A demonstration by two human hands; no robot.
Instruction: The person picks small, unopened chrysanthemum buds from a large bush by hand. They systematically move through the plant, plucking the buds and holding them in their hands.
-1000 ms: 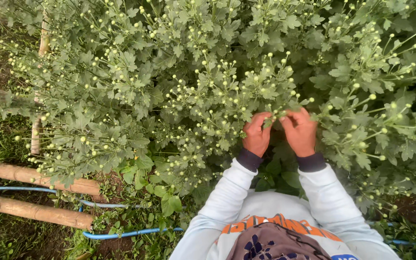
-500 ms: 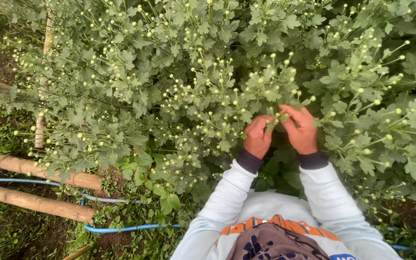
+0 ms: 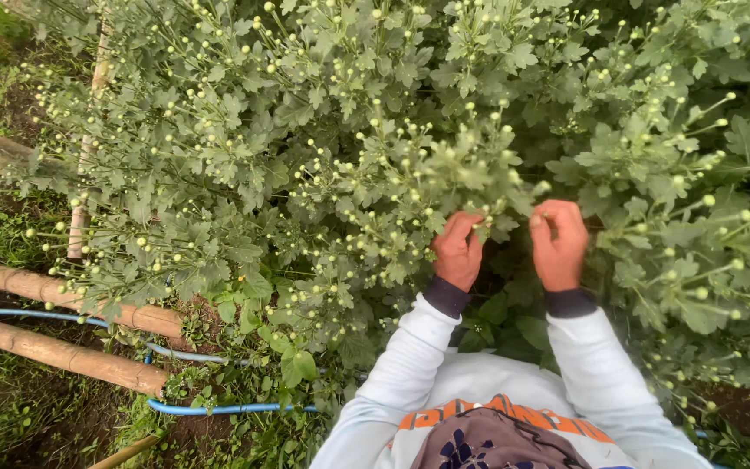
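Head view: hands have parted; left hand (image 3: 458,250) pinches a bud stem (image 3: 479,221), right hand (image 3: 559,243) curls shut, seemingly empty

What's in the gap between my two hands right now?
In the head view, dark shaded leaves fill the gap between the left hand and right hand; a budded stem hangs just above.

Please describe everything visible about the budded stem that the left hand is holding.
The budded stem is a green, branching sprig with lobed grey-green leaves and many small, round, pale yellow-green buds, all closed. It stands roughly upright among similar plants. The left hand pinches it at the base; the right hand is close beside, apparently apart.
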